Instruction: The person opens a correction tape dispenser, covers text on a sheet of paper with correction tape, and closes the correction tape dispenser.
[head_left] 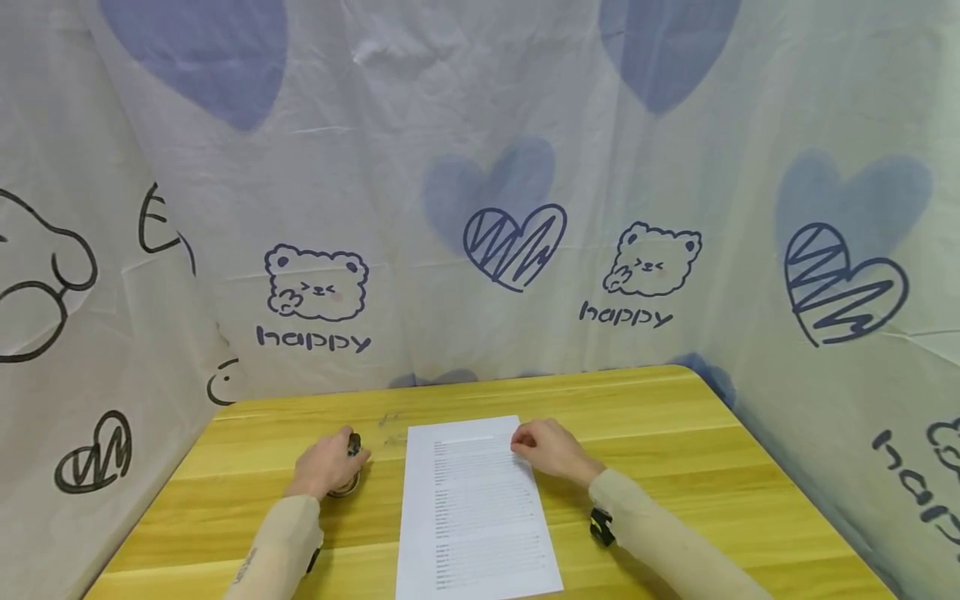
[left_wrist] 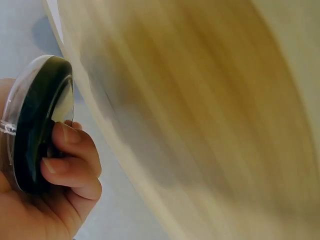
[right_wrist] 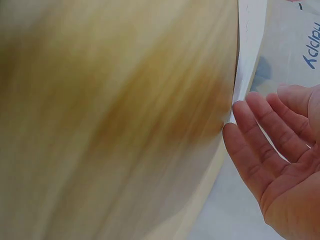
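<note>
My left hand (head_left: 328, 464), left of the paper, grips a round object (left_wrist: 42, 125) with a dark rim and a clear plastic edge. In the left wrist view the fingers curl over its near face, and part of it is hidden by the hand. A printed sheet of paper (head_left: 472, 517) lies flat on the table, covered in rows of small text. At the sheet's upper right edge is my right hand (head_left: 551, 450). Its fingers (right_wrist: 257, 140) extend loosely in the right wrist view, tips right at the paper's edge, with nothing held.
The yellow wood-grain table (head_left: 675, 467) has rounded far corners. White curtain (head_left: 405, 208) with hearts and bear drawings hangs behind it and along both sides. A dark strap (head_left: 602, 527) circles the right wrist over a light sleeve.
</note>
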